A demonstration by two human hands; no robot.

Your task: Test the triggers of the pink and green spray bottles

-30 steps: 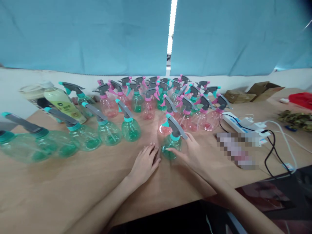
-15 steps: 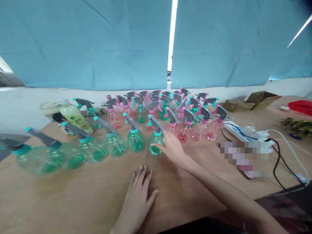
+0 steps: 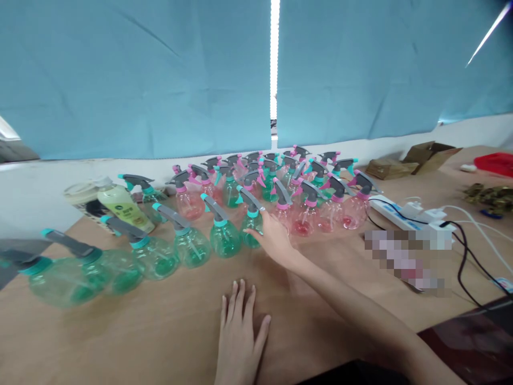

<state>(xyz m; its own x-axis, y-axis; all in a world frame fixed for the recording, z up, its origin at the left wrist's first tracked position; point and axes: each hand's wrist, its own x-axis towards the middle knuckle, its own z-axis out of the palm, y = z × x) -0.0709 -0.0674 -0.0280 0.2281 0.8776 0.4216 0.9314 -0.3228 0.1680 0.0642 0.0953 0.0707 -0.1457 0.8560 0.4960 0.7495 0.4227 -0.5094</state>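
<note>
My right hand (image 3: pixel 277 241) is wrapped round the right side of a green spray bottle (image 3: pixel 250 224) with a grey and turquoise trigger head, its thumb across the front. The bottle stands upright at the right end of a slanting row of green spray bottles. Closest on its left is another green spray bottle (image 3: pixel 225 239). Just right of my right hand, pink spray bottles (image 3: pixel 303 220) stand close together. My left hand (image 3: pixel 239 337) lies flat on the table (image 3: pixel 160 331), fingers stretched out and holding nothing.
More pink and green spray bottles crowd behind. At the back left are a pale green bottle (image 3: pixel 123 206) and a lidded cup (image 3: pixel 86 202). On the right lie a power strip (image 3: pixel 395 214) with cables, a blurred-out flat object (image 3: pixel 404 259), cardboard boxes (image 3: pixel 430 159) and a red item (image 3: pixel 495 162).
My right hand has shifted the green spray bottle a little back and left, closer to its neighbour in the row. The view has moved slightly. My left hand still lies flat.
</note>
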